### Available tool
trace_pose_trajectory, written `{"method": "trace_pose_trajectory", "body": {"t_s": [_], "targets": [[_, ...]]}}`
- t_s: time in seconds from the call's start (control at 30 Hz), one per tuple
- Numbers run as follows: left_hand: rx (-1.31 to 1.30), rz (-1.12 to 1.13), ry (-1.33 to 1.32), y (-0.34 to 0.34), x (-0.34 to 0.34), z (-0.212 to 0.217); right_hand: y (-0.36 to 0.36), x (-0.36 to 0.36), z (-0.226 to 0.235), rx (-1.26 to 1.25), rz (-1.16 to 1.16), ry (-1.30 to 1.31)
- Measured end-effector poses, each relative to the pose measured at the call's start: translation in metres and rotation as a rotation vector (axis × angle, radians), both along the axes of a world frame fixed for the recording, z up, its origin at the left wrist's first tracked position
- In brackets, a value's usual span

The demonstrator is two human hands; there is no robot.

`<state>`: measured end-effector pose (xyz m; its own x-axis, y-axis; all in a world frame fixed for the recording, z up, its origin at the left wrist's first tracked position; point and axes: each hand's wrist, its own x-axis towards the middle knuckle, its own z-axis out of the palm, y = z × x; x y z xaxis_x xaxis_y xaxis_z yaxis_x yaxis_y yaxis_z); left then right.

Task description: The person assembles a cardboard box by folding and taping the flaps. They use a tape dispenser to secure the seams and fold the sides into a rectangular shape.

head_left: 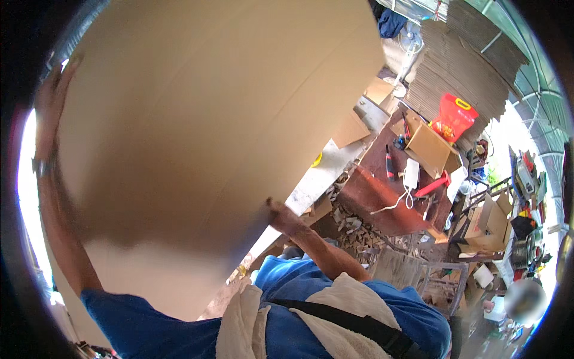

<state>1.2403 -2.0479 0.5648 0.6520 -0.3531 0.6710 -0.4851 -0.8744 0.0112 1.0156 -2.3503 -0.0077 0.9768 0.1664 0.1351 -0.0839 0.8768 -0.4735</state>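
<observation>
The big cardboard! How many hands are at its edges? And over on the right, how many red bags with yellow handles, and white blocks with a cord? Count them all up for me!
Hands at the cardboard's edges: 2 (left hand, right hand)
Red bag: 1
White block: 1
Total: 4

no readable text, no legible labels, brands, numbers or signs

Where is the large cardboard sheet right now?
In the head view, the large cardboard sheet fills the left and centre, with the left hand at its left edge and the right hand at its lower right edge.
</observation>
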Motion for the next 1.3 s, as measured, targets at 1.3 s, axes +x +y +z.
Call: {"method": "trace_pose_trajectory", "body": {"t_s": [1.3], "targets": [[0.379, 0.096, 0.193, -0.364, 0.104, -0.253, -0.488, 0.166, -0.244, -0.377, -0.266, 1.261]]}}
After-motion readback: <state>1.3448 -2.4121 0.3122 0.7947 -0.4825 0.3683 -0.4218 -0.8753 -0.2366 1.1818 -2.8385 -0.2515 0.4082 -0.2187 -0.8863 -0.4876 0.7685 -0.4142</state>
